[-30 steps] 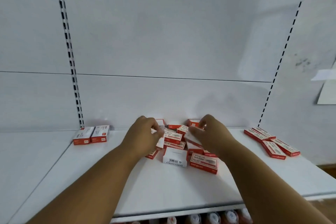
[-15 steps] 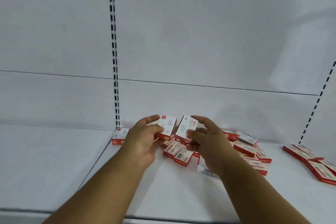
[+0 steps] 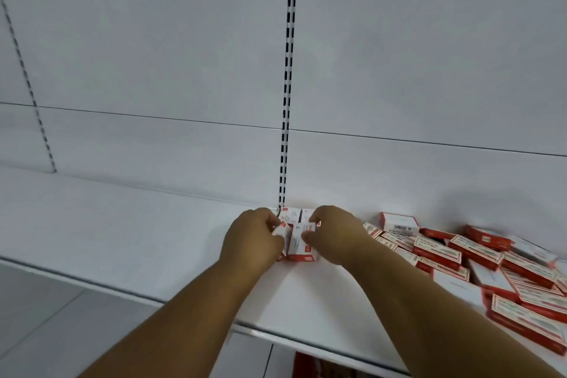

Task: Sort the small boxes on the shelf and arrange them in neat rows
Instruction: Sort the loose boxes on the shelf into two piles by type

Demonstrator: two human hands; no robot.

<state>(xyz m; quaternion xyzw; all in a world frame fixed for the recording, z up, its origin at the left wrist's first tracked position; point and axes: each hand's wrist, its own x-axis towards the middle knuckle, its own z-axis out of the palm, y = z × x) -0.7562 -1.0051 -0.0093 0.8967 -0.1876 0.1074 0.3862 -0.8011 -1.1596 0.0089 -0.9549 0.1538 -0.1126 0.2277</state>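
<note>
Both hands work at the foot of the slotted upright (image 3: 287, 101), the black-and-white strip that runs down the back wall to the shelf (image 3: 306, 301). The left hand (image 3: 250, 241) has its fingers curled round a small box (image 3: 281, 235), which shows only as a white corner with a bit of red; the right hand (image 3: 333, 236) pinches a second box (image 3: 302, 244) between thumb and fingertips. These two held boxes stand side by side on the shelf, just in front of the upright's foot, and their long axis seems to run from front to back — toward the wall. Behind them, against the wall and touching the base of the upright, two placed boxes (image 3: 299, 215) already lie next to each other, so I judge that a second row is being set in front of the first. The hands are close together, almost touching, each closed on its own box. The loose pile (image 3: 478, 261) of red-and-white boxes lies well to the right of the upright, scattered at many angles, and some lie on top of others. From the hands the pile lies to the right, so the right hand is clearly the nearer one for the next pick — the left would have to cross over. Most of the sorting is still to do.
</note>
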